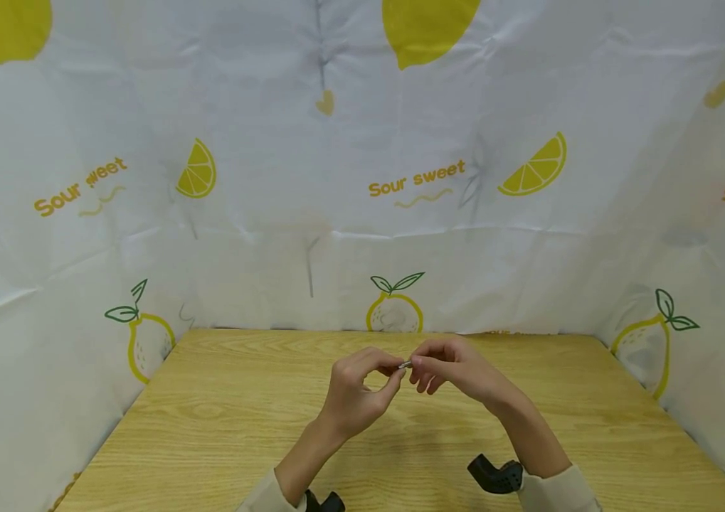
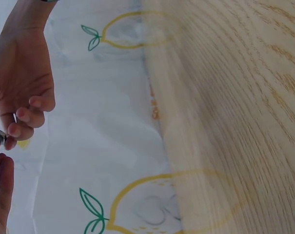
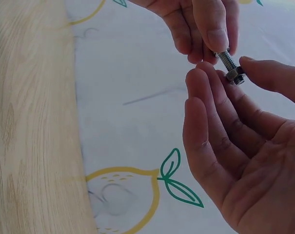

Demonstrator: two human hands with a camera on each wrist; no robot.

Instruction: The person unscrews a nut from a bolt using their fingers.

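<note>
A small metal bolt (image 3: pixel 227 60) with a threaded shank is between the two hands, above the wooden table. My left hand (image 1: pixel 358 391) pinches one end of it between thumb and fingers; its thumb covers that end in the right wrist view. A hex nut (image 3: pixel 235 75) sits on the shank near the other end, with a little thread past it. My right hand (image 1: pixel 454 370) has its thumb and index fingertips on either side of the nut, and the other fingers curve beneath, palm showing in the right wrist view.
Under both hands lies the wooden table (image 1: pixel 208 419). A white sheet (image 1: pixel 260 270) printed with lemons and lettering hangs behind it and along both sides. Black wrist devices (image 1: pixel 496 475) are worn beside the light sleeves (image 1: pixel 557 491).
</note>
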